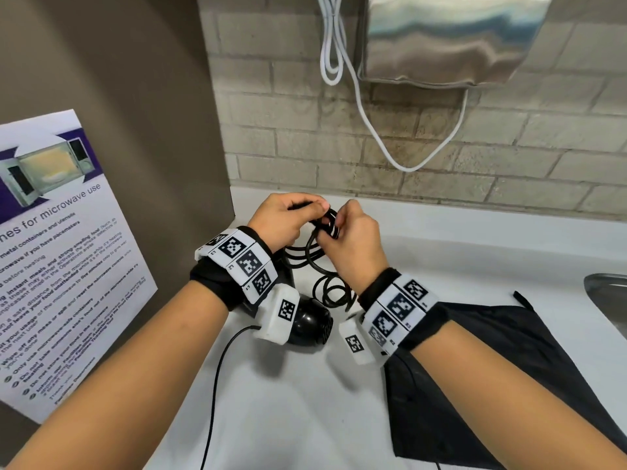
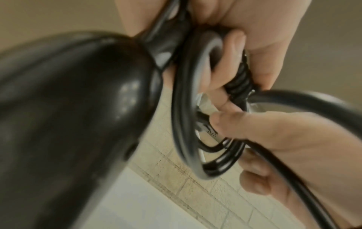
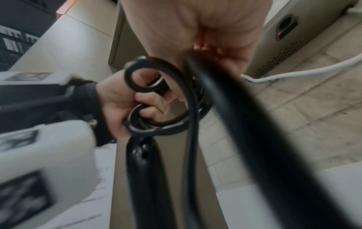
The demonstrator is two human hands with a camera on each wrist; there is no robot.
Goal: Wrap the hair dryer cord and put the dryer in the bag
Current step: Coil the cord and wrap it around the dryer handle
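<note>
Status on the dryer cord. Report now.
Both hands, left and right, grip cord loops. Hair dryer on counter; bag flat beside it. Nothing blocking.

microwave poster [image 1: 57,252], wall dryer [image 1: 448,39], sink [image 1: 607,293]

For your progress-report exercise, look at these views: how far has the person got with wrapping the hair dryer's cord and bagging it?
Done: several loops of the black rubber cord are gathered. In hand: the left hand grips the coils while the right hand feeds cord onto them. Left: slack cord lies beside the glossy black hair dryer on the white counter, and the flat black fabric bag lies beside it, with the dryer not yet in it.
</note>
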